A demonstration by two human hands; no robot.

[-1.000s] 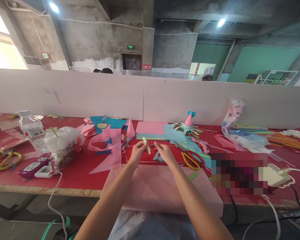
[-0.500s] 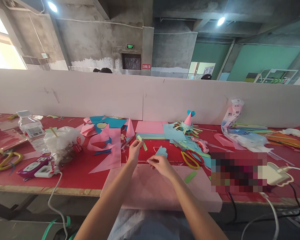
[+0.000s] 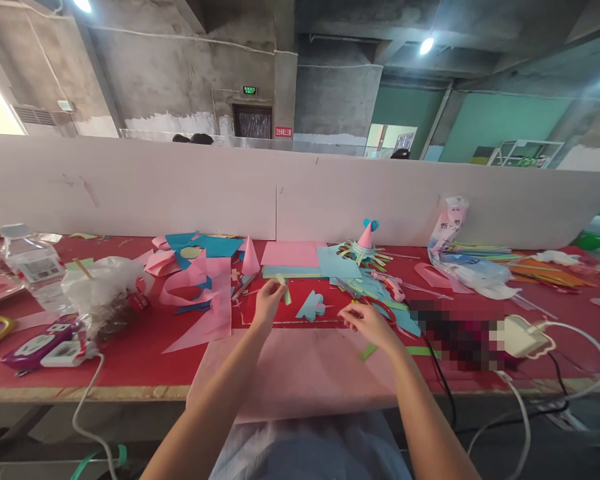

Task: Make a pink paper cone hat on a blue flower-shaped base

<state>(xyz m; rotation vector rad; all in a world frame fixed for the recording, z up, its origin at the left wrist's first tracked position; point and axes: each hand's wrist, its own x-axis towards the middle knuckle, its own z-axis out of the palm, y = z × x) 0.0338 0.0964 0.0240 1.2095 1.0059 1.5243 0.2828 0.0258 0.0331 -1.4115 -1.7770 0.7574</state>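
My left hand (image 3: 269, 300) pinches a short green paper strip (image 3: 284, 289) above the red table (image 3: 130, 347). My right hand (image 3: 367, 321) hovers with its fingers curled over the yellow-handled scissors (image 3: 380, 308), which are partly hidden behind it. Whether it grips them does not show. A blue paper cut-out (image 3: 311, 306) lies between the two hands. A large pink sheet (image 3: 300, 373) hangs over the table edge under my forearms. Another green strip (image 3: 367, 352) lies on it beside my right wrist.
Pink and blue paper scraps (image 3: 200, 280), a pink cone (image 3: 250, 257) and a small party hat (image 3: 365, 239) lie behind. A water bottle (image 3: 33, 267), plastic bag (image 3: 105, 287) and power strip (image 3: 35, 347) stand left. A white charger (image 3: 523, 335) with cables sits right. A white partition (image 3: 280, 193) closes the back.
My right hand let go of the green strip and moved right, over to the scissors. The left hand kept the strip. The camera turned slightly right.
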